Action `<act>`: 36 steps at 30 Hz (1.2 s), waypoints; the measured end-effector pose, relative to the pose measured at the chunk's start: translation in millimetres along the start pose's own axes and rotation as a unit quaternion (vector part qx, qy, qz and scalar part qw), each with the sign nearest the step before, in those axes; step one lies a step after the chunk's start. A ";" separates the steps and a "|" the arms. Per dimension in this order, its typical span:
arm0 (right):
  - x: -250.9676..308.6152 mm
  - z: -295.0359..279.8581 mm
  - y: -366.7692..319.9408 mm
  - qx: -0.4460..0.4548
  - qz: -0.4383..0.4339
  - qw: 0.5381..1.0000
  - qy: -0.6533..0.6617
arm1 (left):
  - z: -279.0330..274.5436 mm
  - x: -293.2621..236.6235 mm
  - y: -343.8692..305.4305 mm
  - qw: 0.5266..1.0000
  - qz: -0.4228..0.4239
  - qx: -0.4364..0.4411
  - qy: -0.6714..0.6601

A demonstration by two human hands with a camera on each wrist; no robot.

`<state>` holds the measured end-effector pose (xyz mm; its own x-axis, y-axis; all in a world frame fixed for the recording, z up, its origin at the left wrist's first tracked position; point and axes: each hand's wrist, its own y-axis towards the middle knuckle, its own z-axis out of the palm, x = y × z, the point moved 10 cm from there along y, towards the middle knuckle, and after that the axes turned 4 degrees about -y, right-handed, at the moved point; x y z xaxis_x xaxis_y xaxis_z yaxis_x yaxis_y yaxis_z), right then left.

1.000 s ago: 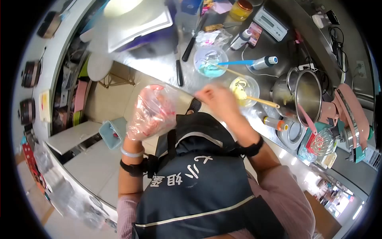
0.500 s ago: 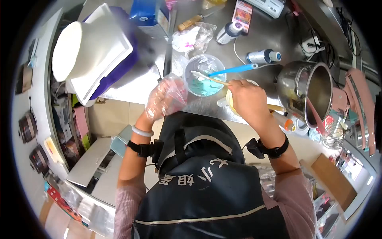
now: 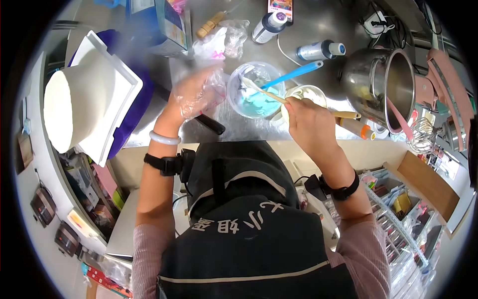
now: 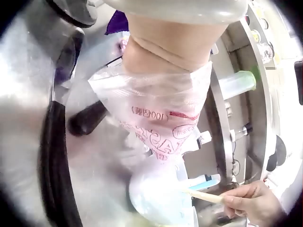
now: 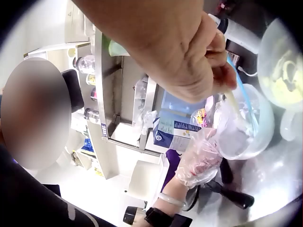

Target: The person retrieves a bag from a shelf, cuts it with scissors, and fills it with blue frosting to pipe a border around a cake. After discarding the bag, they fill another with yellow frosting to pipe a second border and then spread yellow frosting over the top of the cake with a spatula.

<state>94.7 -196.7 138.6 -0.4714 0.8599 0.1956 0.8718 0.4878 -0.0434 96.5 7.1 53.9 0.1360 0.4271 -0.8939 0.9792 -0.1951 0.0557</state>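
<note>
In the head view a clear bowl [image 3: 256, 104] of light blue cream stands near the table edge. The right hand [image 3: 311, 122] pinches the wooden handle of a spatula [image 3: 273, 96], whose white tip lies in that bowl beside a blue-handled spatula [image 3: 294, 74]. A clear plastic bag [image 3: 204, 94] with red print covers the left hand [image 3: 196, 92], close to the bowl's left side. The left wrist view shows the bag [image 4: 158, 113] hanging over the fingers, so their pose is hidden. A second bowl [image 3: 318, 94] with pale yellow cream is partly behind the right hand.
A black knife handle [image 3: 210, 124] lies by the left hand. Two bottles [image 3: 269, 27] and crumpled plastic [image 3: 234, 37] lie farther back. On the right stand a steel pot [image 3: 358, 77] and a pink mixer [image 3: 438, 94]; on the left, a white cake on a board [image 3: 112, 82].
The right hand has come to the wooden spatula and taken hold of it. The bag-covered left hand has moved up over the table, beside the blue cream bowl. The head view has shifted.
</note>
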 end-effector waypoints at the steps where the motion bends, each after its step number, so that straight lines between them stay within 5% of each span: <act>1: 1.3 3.4 -1.4 0.002 -0.003 1.000 -0.003 | 9.8 5.7 -0.3 0.997 -0.024 0.059 -0.040; 6: 4.5 10.2 -14.2 0.031 -0.012 0.999 0.040 | 19.7 19.6 -15.0 0.996 -0.035 0.085 -0.021; 8: 2.6 11.6 -17.8 0.040 -0.014 0.997 0.061 | 34.2 36.3 -30.0 0.970 -0.177 0.107 -0.128; 9: 1.4 13.4 -19.1 0.052 -0.020 0.995 0.083 | 35.4 32.5 -32.2 0.970 -0.177 0.109 -0.128; 11: -2.0 15.0 -20.2 0.065 -0.025 0.992 0.105 | 22.6 0.5 -28.1 0.994 -0.041 0.052 -0.089; 14: -12.9 27.4 -24.7 0.129 0.015 0.972 0.194 | 25.2 8.8 -37.2 0.989 -0.070 0.011 -0.131; 16: -29.9 59.4 -42.6 0.246 0.133 0.899 0.337 | 24.1 11.1 -42.1 0.993 -0.052 -0.012 -0.102; 17: -30.0 62.8 -46.1 0.246 0.130 0.899 0.337 | 27.5 19.6 -45.5 0.986 -0.085 -0.012 -0.141; 19: -40.2 82.9 -66.9 0.252 0.253 0.804 0.476 | 29.6 25.7 -49.0 0.976 -0.118 -0.015 -0.180; 20: -42.2 87.7 -70.3 0.253 0.251 0.804 0.476 | 33.8 30.0 -51.4 0.966 -0.148 -0.003 -0.211; 22: -38.5 112.9 -95.0 0.274 0.391 0.582 0.658 | 34.2 35.3 -53.9 0.954 -0.177 0.007 -0.241; 24: -35.4 113.1 -98.1 0.256 0.403 0.547 0.688 | 18.9 10.4 -47.2 0.994 -0.028 0.005 -0.104; 25: -33.1 112.3 -99.6 0.237 0.415 0.508 0.717 | 17.8 10.1 -49.4 0.994 -0.028 0.002 -0.102; 26: -31.7 110.7 -101.9 0.238 0.414 0.508 0.717 | 25.4 27.9 -57.9 0.921 -0.132 -0.007 -0.365; 27: -32.2 103.3 -98.5 0.222 0.381 0.538 0.718 | 41.8 36.2 -71.3 0.769 -0.226 -0.015 -0.597; 28: -32.3 95.6 -94.9 0.206 0.347 0.567 0.718 | 19.9 19.5 -68.7 0.883 -0.264 -0.057 -0.383; 32: -19.7 66.4 -82.9 0.227 0.292 0.621 0.691 | 14.6 -10.9 -59.0 0.900 -0.175 -0.039 -0.397; 34: -20.2 48.0 -74.0 0.222 0.252 0.746 0.574 | 1.6 -37.4 -48.8 0.973 -0.109 -0.015 -0.202; 35: -14.8 42.0 -72.5 0.221 0.253 0.746 0.575 | 0.3 -47.8 -46.0 0.992 -0.074 -0.002 -0.101; 36: -6.7 21.0 -61.0 0.178 0.176 0.840 0.481 | 7.7 -39.7 -48.2 0.984 -0.114 0.016 -0.137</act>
<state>41.9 -229.1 119.4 0.2825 0.5246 0.8031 0.7594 0.3892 -0.5214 42.8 -7.2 83.2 -0.1373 0.2107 -0.9679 0.9737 -0.1507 -0.1710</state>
